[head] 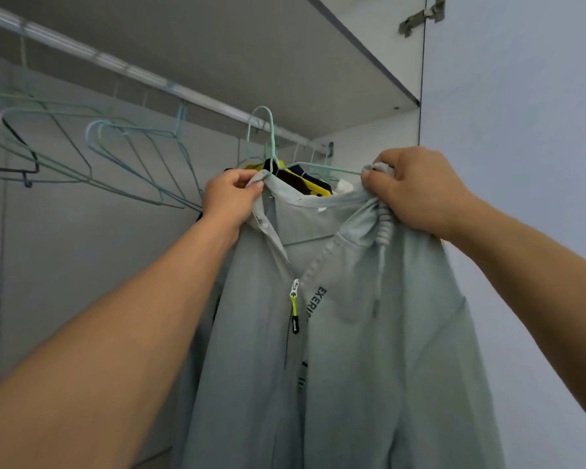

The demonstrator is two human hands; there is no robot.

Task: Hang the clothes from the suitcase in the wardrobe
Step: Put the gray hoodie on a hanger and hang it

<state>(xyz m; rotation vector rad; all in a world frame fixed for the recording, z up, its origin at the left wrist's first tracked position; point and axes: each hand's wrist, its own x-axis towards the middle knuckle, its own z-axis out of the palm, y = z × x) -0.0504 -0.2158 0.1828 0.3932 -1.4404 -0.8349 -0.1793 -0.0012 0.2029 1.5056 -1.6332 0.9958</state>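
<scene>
Hanging from a mint wire hanger (268,137) at the rail's (122,67) right end, your pale grey-green zip jacket (352,350) has a lime zipper pull; your left hand (229,199) and right hand (416,191) each pinch its collar

**Inside a pale grey cupboard**

We are looking up into a built-in cupboard with flat grey panels. Its back wall (65,265) is plain and matte, split by faint upright seams. Above us a shelf (237,52) runs overhead, its underside in shade and its front edge slanting down toward the right. At the right stands a smooth, light door panel (521,130) — the brightest surface here — with a metal hinge (422,15) fixed near its top corner. The light is soft and even, cool in tone, with no hard shadows anywhere on the panels.
</scene>
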